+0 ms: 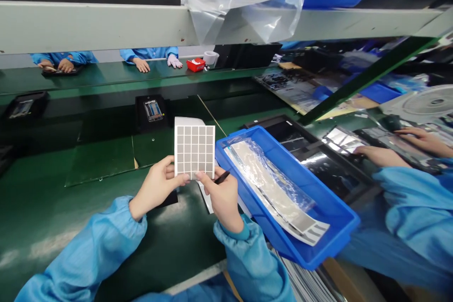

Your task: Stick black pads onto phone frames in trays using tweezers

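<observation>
Long green-topped workbench [42, 231] across the lower view, with a pale overhead beam [88, 26] above and a clear plastic bag [244, 2] draped over that beam. Beyond the beam, a farther stretch of green bench with a co-worker's blue-sleeved hands [141, 64], a small red box [196, 64] and a white tape roll [210, 58]. Off to the right, another person's two hands [423, 140] over a dark panel, blue sleeves below them. Toward the middle of the bench, a black tray [141, 122] holding a phone frame [153, 111]. Just right of the hands, a blue plastic tray [329, 203], tilted, with silver strips [269, 184] in clear wrapping inside. Between the two hands, a sheet of grey square pads [194, 148], held up on edge above the bench and just left of the blue tray, its white backing showing along the top. Left hand [155, 186] firmly grasping the sheet's lower left edge, thumb across the front. Right hand [221, 200] closed too, fingertips [201, 176] pinching the lower right corner, with a slim black tool [222, 177] tucked between the fingers, its tip angled toward the blue tray.
</observation>
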The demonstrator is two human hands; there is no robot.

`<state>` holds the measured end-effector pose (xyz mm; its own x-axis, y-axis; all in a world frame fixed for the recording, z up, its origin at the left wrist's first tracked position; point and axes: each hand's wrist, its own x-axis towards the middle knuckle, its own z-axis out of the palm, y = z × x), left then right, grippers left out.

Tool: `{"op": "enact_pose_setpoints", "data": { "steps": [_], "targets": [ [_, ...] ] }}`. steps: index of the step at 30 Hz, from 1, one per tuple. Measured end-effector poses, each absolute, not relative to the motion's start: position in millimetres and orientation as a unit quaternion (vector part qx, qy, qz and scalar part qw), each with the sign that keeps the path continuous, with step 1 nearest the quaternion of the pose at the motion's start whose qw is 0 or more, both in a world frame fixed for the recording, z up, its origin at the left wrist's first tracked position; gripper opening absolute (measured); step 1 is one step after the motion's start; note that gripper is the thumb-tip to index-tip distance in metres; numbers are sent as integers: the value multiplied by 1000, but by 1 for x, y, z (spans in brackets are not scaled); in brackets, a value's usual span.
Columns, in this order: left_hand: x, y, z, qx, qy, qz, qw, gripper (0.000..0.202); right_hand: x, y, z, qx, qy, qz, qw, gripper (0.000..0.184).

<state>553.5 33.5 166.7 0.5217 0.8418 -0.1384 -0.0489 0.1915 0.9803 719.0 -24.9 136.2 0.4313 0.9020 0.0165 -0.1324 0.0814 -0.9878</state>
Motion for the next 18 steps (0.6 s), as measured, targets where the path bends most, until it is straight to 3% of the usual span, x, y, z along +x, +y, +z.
{"op": "enact_pose_setpoints", "data": {
  "steps": [18],
  "targets": [
    [558, 29, 165, 532, 409, 348, 655, 39, 717, -22, 135, -553, -350, 405, 639, 27]
  ]
}}
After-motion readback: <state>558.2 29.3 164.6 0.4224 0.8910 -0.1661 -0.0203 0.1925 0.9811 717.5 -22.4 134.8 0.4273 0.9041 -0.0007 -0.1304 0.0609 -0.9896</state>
